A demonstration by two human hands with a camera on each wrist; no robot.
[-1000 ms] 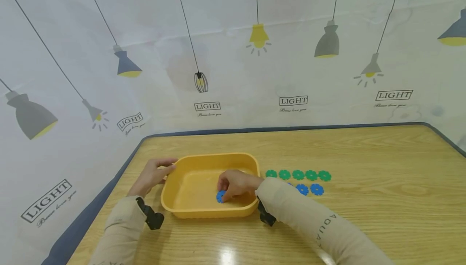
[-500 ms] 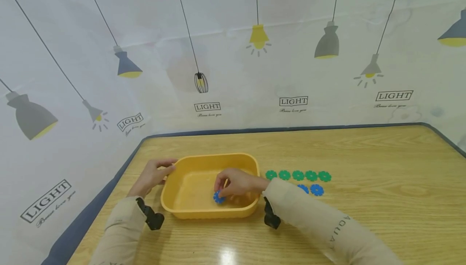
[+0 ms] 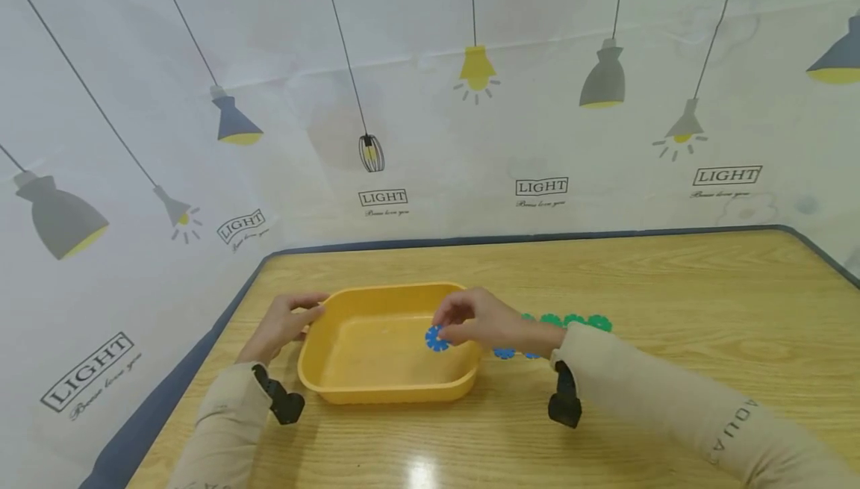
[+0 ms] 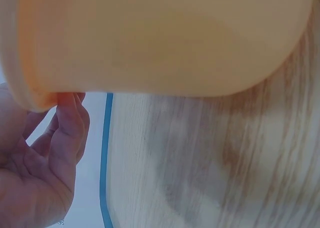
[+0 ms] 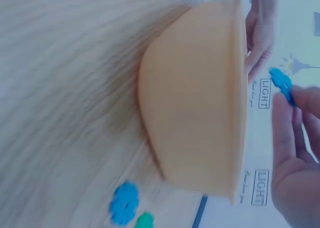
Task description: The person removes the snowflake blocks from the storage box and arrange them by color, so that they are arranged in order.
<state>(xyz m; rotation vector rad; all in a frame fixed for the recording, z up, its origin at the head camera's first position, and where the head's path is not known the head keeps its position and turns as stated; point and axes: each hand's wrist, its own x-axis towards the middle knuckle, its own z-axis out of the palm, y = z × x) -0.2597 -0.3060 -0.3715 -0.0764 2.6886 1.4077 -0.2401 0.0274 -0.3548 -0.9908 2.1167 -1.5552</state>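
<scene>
My right hand (image 3: 480, 316) pinches a blue notched plastic disc (image 3: 437, 338) between thumb and fingers, over the right side of the yellow basin (image 3: 390, 396). In the right wrist view the disc (image 5: 282, 82) appears nearly edge-on, higher than the basin rim. At the basin's far left corner my left hand (image 3: 285, 322) grips the rim. The left wrist view shows the left fingers (image 4: 67, 133) tucked under that rim. No discs show in the visible part of the basin's floor.
Right of the basin, a row of green discs (image 3: 600, 322) lies on the wooden table (image 3: 705, 310). Blue discs (image 3: 505, 353) lie in front of them, partly hidden by my right wrist. A patterned wall covering (image 3: 430, 138) stands behind the table.
My right hand has lifted the blue disc from the basin floor and carried it right, towards the basin's right rim. My left hand has stayed at the rim.
</scene>
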